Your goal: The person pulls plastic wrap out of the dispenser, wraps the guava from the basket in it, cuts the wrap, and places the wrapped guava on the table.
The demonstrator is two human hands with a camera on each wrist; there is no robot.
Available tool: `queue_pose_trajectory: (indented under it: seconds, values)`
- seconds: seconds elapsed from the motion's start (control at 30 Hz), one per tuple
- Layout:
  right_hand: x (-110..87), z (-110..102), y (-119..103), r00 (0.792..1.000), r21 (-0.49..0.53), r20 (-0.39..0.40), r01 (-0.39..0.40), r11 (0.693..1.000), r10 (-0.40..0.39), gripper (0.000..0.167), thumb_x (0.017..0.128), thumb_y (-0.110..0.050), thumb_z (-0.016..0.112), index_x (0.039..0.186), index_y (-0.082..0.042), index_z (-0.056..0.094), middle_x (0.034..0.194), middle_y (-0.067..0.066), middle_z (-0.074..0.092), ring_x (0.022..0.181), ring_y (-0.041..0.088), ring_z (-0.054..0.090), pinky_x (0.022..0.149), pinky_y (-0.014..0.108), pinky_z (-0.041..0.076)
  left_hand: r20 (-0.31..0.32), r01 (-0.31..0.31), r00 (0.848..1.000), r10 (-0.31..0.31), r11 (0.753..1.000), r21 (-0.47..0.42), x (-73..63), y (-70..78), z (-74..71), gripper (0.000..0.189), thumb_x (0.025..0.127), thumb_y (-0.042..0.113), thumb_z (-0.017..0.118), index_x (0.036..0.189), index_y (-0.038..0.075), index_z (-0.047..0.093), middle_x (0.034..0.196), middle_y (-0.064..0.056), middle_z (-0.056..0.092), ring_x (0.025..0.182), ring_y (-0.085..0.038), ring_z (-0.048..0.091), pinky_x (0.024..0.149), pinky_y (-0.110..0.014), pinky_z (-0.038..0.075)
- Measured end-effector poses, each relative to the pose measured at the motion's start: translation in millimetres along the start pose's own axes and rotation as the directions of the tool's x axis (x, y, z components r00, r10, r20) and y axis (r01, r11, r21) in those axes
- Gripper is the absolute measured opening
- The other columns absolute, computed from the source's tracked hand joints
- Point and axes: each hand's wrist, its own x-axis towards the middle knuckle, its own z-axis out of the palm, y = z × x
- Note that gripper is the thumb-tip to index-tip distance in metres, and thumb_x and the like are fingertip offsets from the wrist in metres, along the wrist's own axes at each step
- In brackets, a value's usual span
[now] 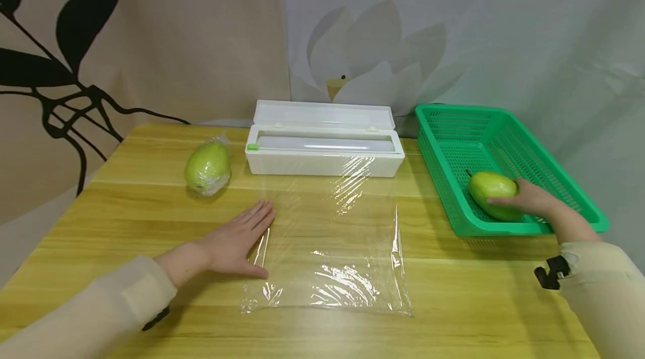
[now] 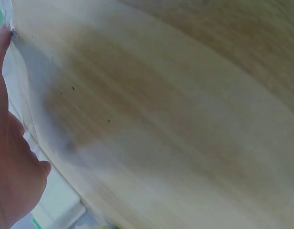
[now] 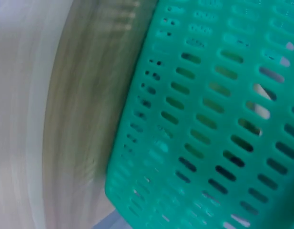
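A sheet of clear plastic wrap [image 1: 332, 247] lies spread on the table, running from a white wrap dispenser [image 1: 325, 164] with its lid raised. My left hand [image 1: 235, 244] rests flat at the sheet's left edge, fingers straight and thumb apart. Inside a green plastic basket [image 1: 546, 228] on the right is a greenish-yellow mango [image 1: 491, 186] with a short stem. My right hand [image 1: 534, 200] grips its right side, thumb in front; the far fingers are hidden. In the right wrist view, the basket's slotted wall [image 3: 208, 119] hides the hand and fruit.
A second mango [image 1: 208, 166], wrapped in clear film, sits on the table at the left. A green slider [image 1: 252, 147] is at the left end of the dispenser. Behind the wooden table [image 1: 116, 202] hangs a printed curtain [image 1: 201, 28].
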Motion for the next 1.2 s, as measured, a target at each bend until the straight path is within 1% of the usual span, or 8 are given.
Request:
queue_pose_trajectory:
  seconds: [0.1,0.23,0.33,0.5,0.63,0.8,1.0,1.2]
  values:
    - [-1.2,0.3,-2.1,0.999,0.014,-0.032,-0.002,1.0,0.003,0.104,0.087,-0.053,0.054,0.132,0.03,0.008,0.121,0.049,0.032,0.099,0.054,0.047,0.07,0.048,0.048,0.002,-0.002,1.0,0.002,1.0,-0.001,0.3,0.2,-0.3,0.117,0.072,0.076,0.054,0.147,-0.004,0.015,0.156,-0.022,0.002,0.144,-0.038,0.004,0.117,-0.049,0.015]
    - [-6.4,-1.3,-6.3,0.995,0.114,-0.093,-0.019,0.993,0.03,0.103,0.088,-0.052,0.054,0.134,0.026,0.005,0.121,0.048,0.031,0.101,0.052,0.045,0.071,0.048,0.048,0.003,-0.004,1.0,0.004,1.0,-0.004,0.4,0.6,-0.4,0.117,0.071,0.077,0.053,0.147,-0.004,0.015,0.156,-0.022,0.003,0.144,-0.039,0.004,0.117,-0.049,0.016]
    - [-9.8,-4.0,-9.1,0.989,0.196,-0.143,-0.001,0.981,0.03,0.1,0.089,-0.051,0.052,0.138,0.021,0.003,0.124,0.045,0.031,0.104,0.051,0.043,0.073,0.048,0.047,0.006,-0.001,1.0,0.001,1.0,-0.011,-0.1,1.0,-1.3,0.117,0.072,0.076,0.054,0.147,-0.004,0.015,0.156,-0.022,0.003,0.144,-0.038,0.004,0.117,-0.049,0.015]
    - [-13.7,-7.7,-11.6,0.981,0.298,-0.196,0.047,0.953,0.013,0.094,0.091,-0.049,0.05,0.145,0.009,0.001,0.132,0.041,0.028,0.108,0.047,0.042,0.068,0.035,0.046,0.006,0.004,1.0,-0.004,1.0,-0.022,-1.5,1.4,-2.5,0.116,0.072,0.075,0.055,0.147,-0.004,0.015,0.156,-0.022,0.003,0.144,-0.039,0.004,0.116,-0.05,0.016]
    - [-19.5,-11.3,-17.1,0.967,0.349,-0.253,0.097,0.932,-0.006,0.085,0.092,-0.045,0.051,0.148,0.001,0.006,0.13,0.033,0.033,0.096,0.027,0.049,0.064,0.028,0.045,0.002,0.004,1.0,-0.004,1.0,-0.018,-1.4,1.7,-3.1,0.115,0.072,0.073,0.057,0.147,-0.004,0.016,0.156,-0.022,0.003,0.144,-0.039,0.004,0.116,-0.05,0.016]
    - [-29.5,-17.7,-35.0,0.952,0.403,-0.3,0.179,0.897,-0.055,0.072,0.094,-0.039,0.052,0.15,-0.013,0.015,0.118,0.011,0.039,0.077,-0.001,0.048,0.061,0.023,0.047,0.008,0.003,1.0,-0.003,1.0,-0.013,-1.3,3.1,-4.7,0.114,0.073,0.072,0.057,0.147,-0.004,0.016,0.156,-0.022,0.003,0.144,-0.039,0.004,0.116,-0.049,0.016]
    - [-40.6,-23.1,-66.0,0.947,0.379,-0.297,0.236,0.895,-0.124,0.066,0.094,-0.035,0.052,0.15,-0.023,0.019,0.13,0.015,0.034,0.081,-0.003,0.047,0.064,0.021,0.046,0.017,0.008,1.0,-0.008,1.0,-0.014,-0.9,3.5,-5.1,0.114,0.073,0.072,0.058,0.147,-0.004,0.015,0.156,-0.021,0.003,0.144,-0.039,0.004,0.117,-0.049,0.015]
    - [-46.6,-23.3,-93.8,0.944,0.407,-0.28,0.282,0.869,-0.175,0.063,0.095,-0.029,0.053,0.149,-0.019,0.021,0.131,0.013,0.034,0.082,-0.001,0.05,0.066,0.019,0.047,0.014,0.006,1.0,-0.006,1.0,-0.022,-1.2,3.9,-5.4,0.115,0.073,0.072,0.057,0.147,-0.004,0.014,0.156,-0.022,0.003,0.144,-0.039,0.004,0.116,-0.05,0.016]
